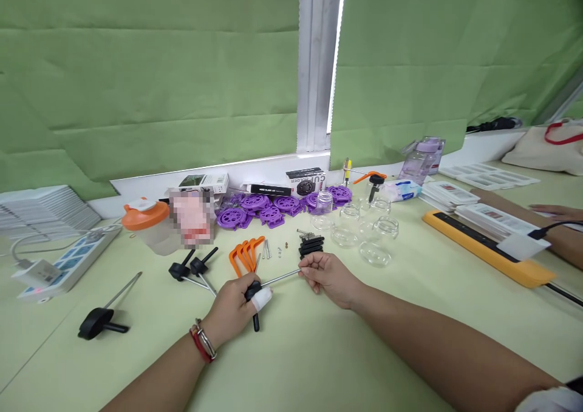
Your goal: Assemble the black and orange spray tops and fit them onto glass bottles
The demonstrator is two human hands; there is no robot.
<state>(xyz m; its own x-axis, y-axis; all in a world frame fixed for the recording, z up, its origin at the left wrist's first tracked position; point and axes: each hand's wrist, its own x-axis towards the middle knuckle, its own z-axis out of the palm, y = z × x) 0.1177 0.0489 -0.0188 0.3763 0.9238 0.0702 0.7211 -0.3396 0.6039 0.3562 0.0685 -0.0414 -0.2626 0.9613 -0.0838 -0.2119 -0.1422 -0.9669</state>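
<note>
**Both hands on one black-handled metal rod at centre frame**

The left hand [234,307], at lower centre of the frame, is curled tight around the black handle [255,306] of a tool; one finger carries a white wrap and the handle's lower end pokes out beneath the fist. A thin metal rod [282,276] runs from that handle up and to the right. The right hand [328,276], just right of centre, pinches the rod's far tip between thumb and fingertips, the grip narrow and closed on the metal.

Directly above the hands lie orange handles [245,252] in a fanned stack, with a few loose screws beside them and a stack of black parts [311,244] to their right. Two more black-handled rods [191,269] rest to the left of the hands, and another [102,318] lies well apart at lower left. Clear glass jars [364,233] stand right of centre, purple plastic wheels [268,207] behind them. Another person's hand [553,212] rests at the right edge.
</note>
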